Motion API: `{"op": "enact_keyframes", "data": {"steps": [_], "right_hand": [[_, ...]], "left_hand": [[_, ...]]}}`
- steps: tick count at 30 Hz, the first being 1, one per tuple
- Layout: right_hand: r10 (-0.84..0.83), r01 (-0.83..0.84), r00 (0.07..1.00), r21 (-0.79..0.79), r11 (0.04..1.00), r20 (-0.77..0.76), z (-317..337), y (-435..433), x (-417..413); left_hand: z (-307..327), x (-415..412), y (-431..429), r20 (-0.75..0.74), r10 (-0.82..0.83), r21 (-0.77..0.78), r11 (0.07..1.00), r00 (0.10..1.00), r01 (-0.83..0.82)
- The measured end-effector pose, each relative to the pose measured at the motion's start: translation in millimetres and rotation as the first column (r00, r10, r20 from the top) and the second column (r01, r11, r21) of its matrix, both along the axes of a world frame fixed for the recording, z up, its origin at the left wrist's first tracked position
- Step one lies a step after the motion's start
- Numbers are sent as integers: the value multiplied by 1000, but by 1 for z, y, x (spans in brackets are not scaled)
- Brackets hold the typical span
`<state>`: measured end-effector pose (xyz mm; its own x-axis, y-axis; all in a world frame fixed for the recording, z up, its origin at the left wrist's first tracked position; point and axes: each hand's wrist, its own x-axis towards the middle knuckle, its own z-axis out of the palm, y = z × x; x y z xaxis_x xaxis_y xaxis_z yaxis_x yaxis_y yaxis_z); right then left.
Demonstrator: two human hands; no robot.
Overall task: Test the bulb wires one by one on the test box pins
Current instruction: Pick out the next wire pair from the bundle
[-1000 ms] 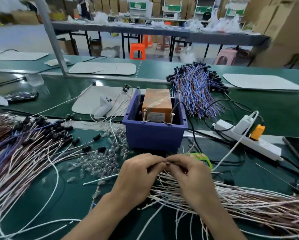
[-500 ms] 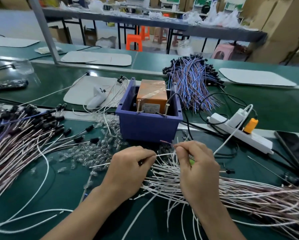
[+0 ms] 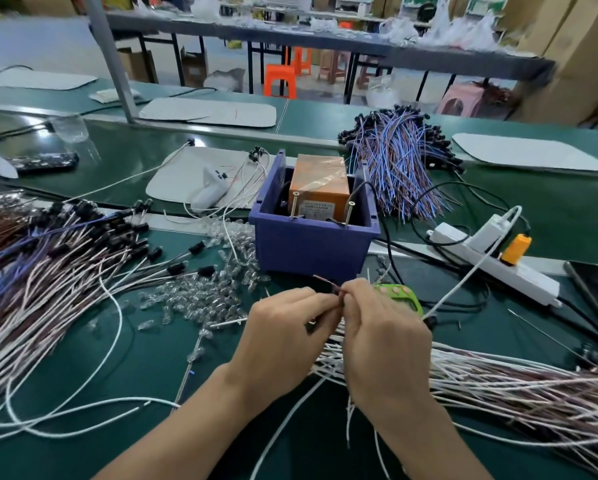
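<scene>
Two hands are meeting over the near middle of the green bench [image 3: 145, 362]. The left hand [image 3: 283, 336] and the right hand [image 3: 385, 344] are both pinching one thin reddish bulb wire [image 3: 325, 285]. Their fingertips are curled tight on it and almost touching each other, and its free end is pointing up and left toward the test box. Under the wrists, a thick sheaf of white and brown wires [image 3: 515, 386] is lying across the bench and running off toward the right edge. Toward the left edge, a pile of wires with black sockets [image 3: 65, 258] is fanning out, and clear loose bulbs [image 3: 204, 296] are lying scattered between it and the hands. Just beyond the hands, the purple test box [image 3: 311, 247] is standing mid-bench, holding an orange unit [image 3: 320, 180] with two upright pins [image 3: 294, 204] at its near side. The held wire is hanging just short of the box, apart from the pins. Right of the box a white power strip [image 3: 491, 268] is lying. Toward the far edge, a bundle of blue and purple wires [image 3: 397, 168] is lying heaped.
</scene>
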<state>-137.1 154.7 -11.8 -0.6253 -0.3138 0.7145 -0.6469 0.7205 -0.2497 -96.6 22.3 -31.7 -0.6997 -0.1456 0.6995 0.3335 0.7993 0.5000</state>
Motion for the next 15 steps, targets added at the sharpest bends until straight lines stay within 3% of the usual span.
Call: {"op": "enact_keyframes", "data": {"steps": [6,12,14,15], "right_hand": [[-43,68,977,-115,991,209,-5,7,-11],[-1,99,907,-210,973,421,-11,18,-22],[16,98,896,-232,968,444,-12,18,-23],[20,98,893,-239,966,449,-13,18,-24]], "left_hand": [[6,-3,-27,179,71,302,945,981,-124],[14,-7,-54,325,165,494,810,931,-316],[18,-7,-59,332,89,697,647,939,-308],[22,-7,-60,287,1,844,472,958,-253]]}}
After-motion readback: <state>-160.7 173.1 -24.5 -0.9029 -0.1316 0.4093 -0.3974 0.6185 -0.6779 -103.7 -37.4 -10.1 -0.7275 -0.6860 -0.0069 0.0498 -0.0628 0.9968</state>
